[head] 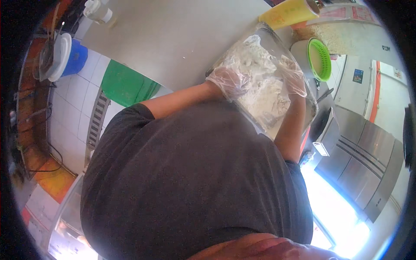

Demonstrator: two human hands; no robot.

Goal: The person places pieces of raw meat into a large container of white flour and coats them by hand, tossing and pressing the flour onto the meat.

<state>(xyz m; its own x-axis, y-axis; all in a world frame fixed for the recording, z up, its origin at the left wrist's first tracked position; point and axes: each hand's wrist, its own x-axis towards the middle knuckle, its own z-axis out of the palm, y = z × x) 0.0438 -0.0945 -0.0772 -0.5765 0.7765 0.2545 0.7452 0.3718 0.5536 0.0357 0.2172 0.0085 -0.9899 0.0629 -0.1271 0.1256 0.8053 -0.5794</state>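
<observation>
A rectangular metal tray lies on the counter before me, with a thick layer of white flour heaped unevenly in it. Thin clear plastic gloves cover both my hands. Over the tray's left side, my left hand rests in the flour, its fingers partly coated and blurred. My right hand is at the tray's right side, its fingertips near a pale floured piece that I cannot make out clearly. Whether either hand grips something cannot be told.
A grey counter extends left of the tray. Beyond the tray lies a yellow container; a green plastic basket sits at its right. A white-lidded bottle stands far left, above a blue bucket and a green bin.
</observation>
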